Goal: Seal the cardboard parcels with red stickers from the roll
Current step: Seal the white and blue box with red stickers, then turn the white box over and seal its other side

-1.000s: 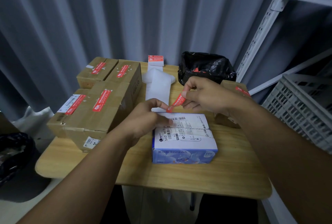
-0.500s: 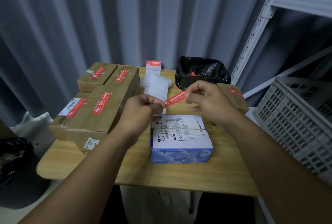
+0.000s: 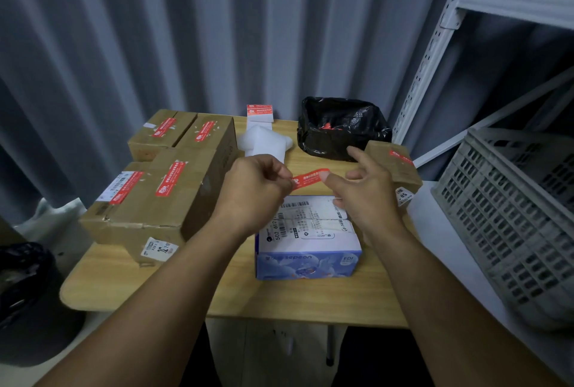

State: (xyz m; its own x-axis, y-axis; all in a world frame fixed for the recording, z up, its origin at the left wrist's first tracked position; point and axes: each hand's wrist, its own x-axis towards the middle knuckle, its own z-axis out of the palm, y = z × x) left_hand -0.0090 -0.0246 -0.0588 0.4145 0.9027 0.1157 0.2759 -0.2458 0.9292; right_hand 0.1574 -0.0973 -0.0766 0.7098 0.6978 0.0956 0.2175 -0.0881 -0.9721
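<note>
1. The sticker (image 3: 310,179) is in the air at the centre of the frame, between your two hands. It is above the far edge of the blue box (image 3: 307,240) and does not touch it.
2. Its long axis runs nearly left to right across the frame, and the right end is a little higher than the left. The red printed face is turned toward you.
3. Your left hand (image 3: 254,191) pinches the left end of the sticker between thumb and forefinger. The other fingers are curled in.
4. Your right hand (image 3: 366,191) has its thumb tip against the right end. The forefinger is lifted straight toward the upper left, away from the sticker, and the other fingers are loosely spread.
5. The blue box stands on the table (image 3: 217,290), just below the hands, with white labels on its top.
6. The brown boxes (image 3: 174,187) fill the left of the table and carry red stickers.
7. The roll (image 3: 260,113) stands at the far edge, upper centre, with the foam (image 3: 264,145) just before it.
8. The bag (image 3: 341,128) sits to the right of the roll. A small parcel (image 3: 394,166) lies behind your right hand, partly hidden by it.
9. The crate (image 3: 512,206) is at the right edge of the frame, apart from the table.
</note>
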